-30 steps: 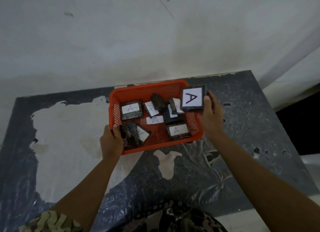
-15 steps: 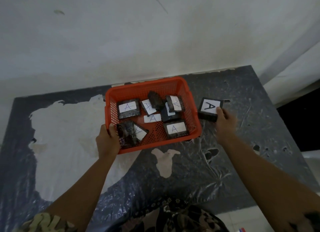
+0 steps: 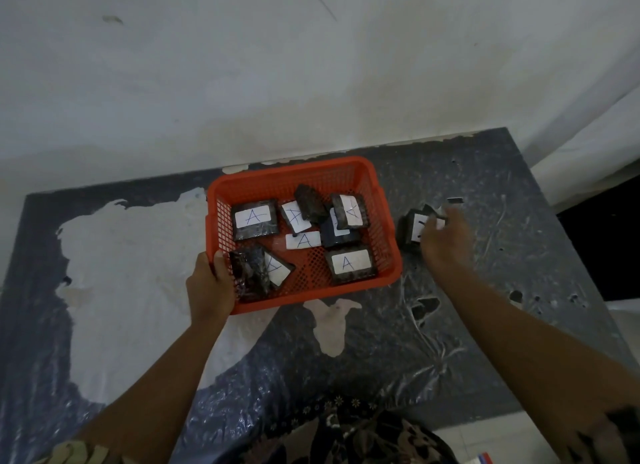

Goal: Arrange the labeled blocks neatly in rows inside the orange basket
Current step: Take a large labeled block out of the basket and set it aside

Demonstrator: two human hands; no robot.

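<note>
Left hand [image 3: 211, 283] clamps near-left rim of orange basket [image 3: 389, 231]. Right hand [image 3: 445, 242] over lone block [image 3: 410, 229] on table [image 3: 502, 255] outside basket; hold unclear. Emptying stage, I judge. Next: lift out more blocks. Count: seven or so blocks inside, jumbled; one loose label [image 3: 303, 240].

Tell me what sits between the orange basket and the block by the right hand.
Nothing: the head view shows only bare dark table between the orange basket and the block by the right hand.
</note>
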